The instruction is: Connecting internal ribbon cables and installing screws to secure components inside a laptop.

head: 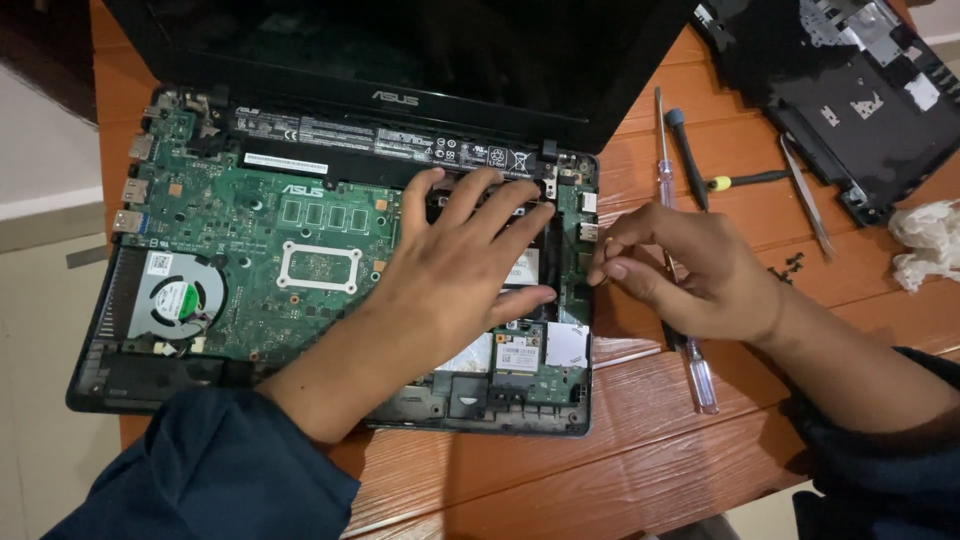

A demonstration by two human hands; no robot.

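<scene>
Dim, warm indoor light; soft shadows beneath hands [560,275]; focus sharp, slight softness toward edges.

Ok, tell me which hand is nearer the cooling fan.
Left. The left hand lies on the laptop's internals, right of the cooling fan; the right hand is farther right, at the laptop's edge.

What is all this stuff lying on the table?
laptop: 1, black, opened up, left on the table
circuit board: 1, green, inside the laptop
fan: 1, grey with a green hub, laptop's left corner
screwdrivers: 3, clear, dark and yellow-handled, right of the laptop
tweezers: 1, silver, far right
cover: 1, black, top right
screws: a few, black, near the tweezers
tissue: 1, white, right edge
table: 1, orange wood
left hand: flat on the laptop's insides
right hand: at the laptop's right edge, over the clear screwdriver
</scene>
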